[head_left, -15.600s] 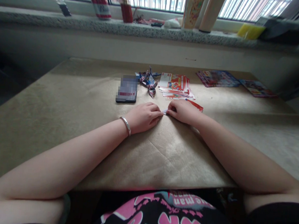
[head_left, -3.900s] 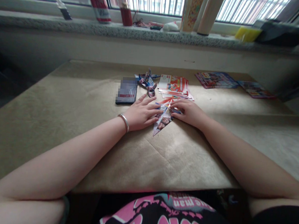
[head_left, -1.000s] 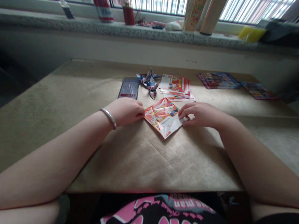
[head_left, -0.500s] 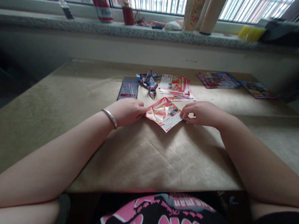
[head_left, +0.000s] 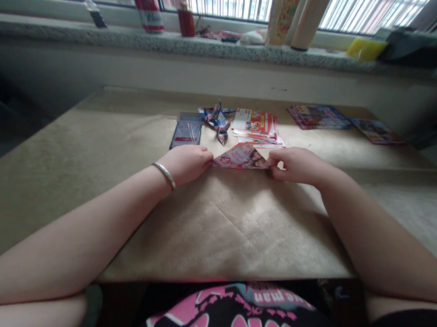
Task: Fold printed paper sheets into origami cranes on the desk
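Observation:
A printed sheet of paper (head_left: 243, 157), folded to a triangle with its straight edge toward me, is held above the table between my hands. My left hand (head_left: 192, 161) pinches its left corner; a silver bangle circles that wrist. At the right corner, my right hand (head_left: 287, 164) pinches the paper between thumb and fingers. Just beyond the paper lies a stack of red and white printed sheets (head_left: 256, 124). Left of the stack sits a folded paper figure (head_left: 218, 120) in blue and brown print, and a phone (head_left: 187, 132) lies beside it.
Farther right on the tan-covered table (head_left: 214, 232) lie a pile of blue and pink printed sheets (head_left: 317, 116) and another printed pile (head_left: 378, 131). The stone windowsill (head_left: 115, 39) behind carries a red and white can (head_left: 148, 8), a red lighter (head_left: 185, 21) and a yellow object (head_left: 366, 48).
The sheet was a diamond showing its red and white side; its near corner has folded away, leaving a triangle with the brownish-pink printed side showing. Both hands still grip its side corners.

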Action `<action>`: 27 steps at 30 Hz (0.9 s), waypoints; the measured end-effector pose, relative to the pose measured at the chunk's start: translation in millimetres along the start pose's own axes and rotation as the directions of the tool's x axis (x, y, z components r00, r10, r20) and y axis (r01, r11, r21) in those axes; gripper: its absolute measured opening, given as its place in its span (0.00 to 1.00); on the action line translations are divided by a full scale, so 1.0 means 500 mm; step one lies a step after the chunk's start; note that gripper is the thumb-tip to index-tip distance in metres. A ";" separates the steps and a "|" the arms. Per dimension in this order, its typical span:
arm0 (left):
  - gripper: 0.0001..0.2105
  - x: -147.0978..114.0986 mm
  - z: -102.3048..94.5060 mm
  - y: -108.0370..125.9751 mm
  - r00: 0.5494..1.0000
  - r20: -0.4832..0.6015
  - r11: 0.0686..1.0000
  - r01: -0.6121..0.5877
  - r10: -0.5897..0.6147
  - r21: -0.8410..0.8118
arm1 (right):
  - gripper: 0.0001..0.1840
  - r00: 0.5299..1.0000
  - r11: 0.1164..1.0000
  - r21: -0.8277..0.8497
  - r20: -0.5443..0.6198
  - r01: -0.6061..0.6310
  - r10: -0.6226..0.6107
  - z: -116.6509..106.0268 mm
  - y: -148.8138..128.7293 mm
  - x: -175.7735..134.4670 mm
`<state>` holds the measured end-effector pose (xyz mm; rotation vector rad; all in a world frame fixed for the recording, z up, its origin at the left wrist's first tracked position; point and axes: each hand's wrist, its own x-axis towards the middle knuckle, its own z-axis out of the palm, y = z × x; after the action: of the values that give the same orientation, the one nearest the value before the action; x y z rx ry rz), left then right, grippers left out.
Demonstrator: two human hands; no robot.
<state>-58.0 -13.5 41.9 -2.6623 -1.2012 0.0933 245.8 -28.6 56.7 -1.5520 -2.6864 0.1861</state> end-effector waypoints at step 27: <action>0.14 0.003 0.023 0.020 0.964 -0.222 0.987 -0.158 0.149 -0.021 | 0.08 0.970 0.940 0.250 -0.007 -0.232 0.241 0.044 0.016 0.029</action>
<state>-51.2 -16.9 28.4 -2.7085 -0.9369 -0.1975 243.2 -14.0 33.3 -1.7699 -2.3319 0.4742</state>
